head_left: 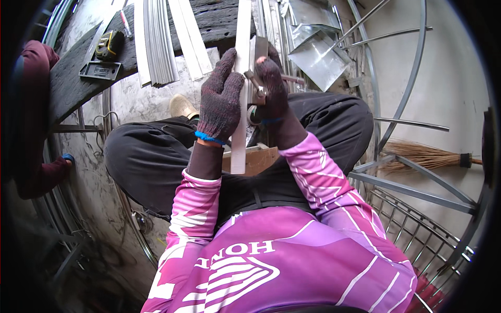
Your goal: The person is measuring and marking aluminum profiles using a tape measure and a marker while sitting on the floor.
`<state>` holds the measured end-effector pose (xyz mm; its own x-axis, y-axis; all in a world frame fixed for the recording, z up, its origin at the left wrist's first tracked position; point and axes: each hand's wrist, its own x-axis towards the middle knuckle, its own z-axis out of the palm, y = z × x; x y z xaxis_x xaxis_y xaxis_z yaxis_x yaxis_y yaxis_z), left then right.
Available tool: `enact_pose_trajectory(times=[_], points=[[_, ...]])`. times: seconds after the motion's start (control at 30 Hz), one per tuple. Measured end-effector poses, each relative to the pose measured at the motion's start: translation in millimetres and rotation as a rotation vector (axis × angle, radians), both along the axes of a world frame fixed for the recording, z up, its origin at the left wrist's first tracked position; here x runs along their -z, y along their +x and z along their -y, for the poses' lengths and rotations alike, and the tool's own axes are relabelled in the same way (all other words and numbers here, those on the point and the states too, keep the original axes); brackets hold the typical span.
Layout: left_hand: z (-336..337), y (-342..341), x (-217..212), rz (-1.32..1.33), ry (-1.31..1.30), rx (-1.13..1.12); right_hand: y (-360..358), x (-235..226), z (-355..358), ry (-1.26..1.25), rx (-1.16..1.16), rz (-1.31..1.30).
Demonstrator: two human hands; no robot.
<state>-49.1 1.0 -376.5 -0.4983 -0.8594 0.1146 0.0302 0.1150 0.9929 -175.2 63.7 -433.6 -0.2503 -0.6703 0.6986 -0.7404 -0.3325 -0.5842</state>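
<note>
A long white flat strip (238,151) runs lengthwise in front of me, its near end hanging over my lap. My left hand (221,101), in a dark knit glove with a blue cuff, grips the strip from its left side. My right hand (271,94), gloved alike, is closed on a grey metal tool (257,83) against the strip's right edge. The tool has a short bar and a shiny fitting; its exact kind does not show. One fingertip pokes bare through the right glove. Part of the right fingers is hidden behind the hand.
A dark wooden beam (78,86) carries bundled metal strips (156,47), a tape measure (107,46), a level (100,70) and a red-white pen (126,23). Sheet-metal pieces (319,57), a curved metal frame (417,62) and a straw broom (425,156) lie right. Another person's leg (34,120) is left.
</note>
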Motion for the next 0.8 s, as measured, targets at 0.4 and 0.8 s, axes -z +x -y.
enact_pose_trajectory(times=[0.4,0.8], points=[[0.1,-4.6,6.1,0.006,0.114,-0.079,27.1,0.7,-31.5,0.029,-0.089,0.111],[0.5,-0.7,15.0,0.053,0.057,-0.112,49.4,-18.2,-56.3,0.304,-0.306,1.280]])
